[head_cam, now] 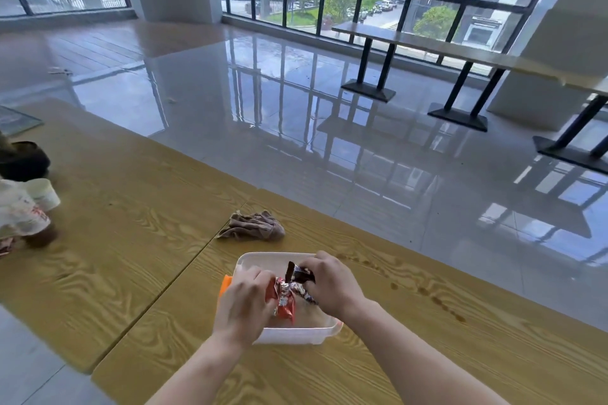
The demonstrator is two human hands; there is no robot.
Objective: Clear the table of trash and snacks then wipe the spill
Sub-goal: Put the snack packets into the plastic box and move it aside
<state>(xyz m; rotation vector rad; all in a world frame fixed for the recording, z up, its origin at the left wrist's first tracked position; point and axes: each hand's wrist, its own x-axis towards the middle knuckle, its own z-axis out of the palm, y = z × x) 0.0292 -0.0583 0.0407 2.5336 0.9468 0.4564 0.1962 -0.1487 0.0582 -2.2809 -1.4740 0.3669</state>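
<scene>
A white plastic container point(276, 259) with an orange clip on its left side sits on the wooden table point(138, 240) in front of me. Both hands hover over its inside. My left hand point(245, 302) grips red and silver snack packets point(284, 301). My right hand point(332, 284) pinches a dark brown snack wrapper point(297, 273) right beside them. A crumpled brown cloth point(255, 226) lies just beyond the container. A trail of brown spill drops point(427, 296) runs along the table to the right of the container.
At the far left edge of the table stand a white paper cup point(44, 194), a crumpled white bag point(19, 214) and a black object point(24, 159). A seam splits the two tabletops. Beyond is glossy tiled floor, with black-legged tables point(460, 52) by the windows.
</scene>
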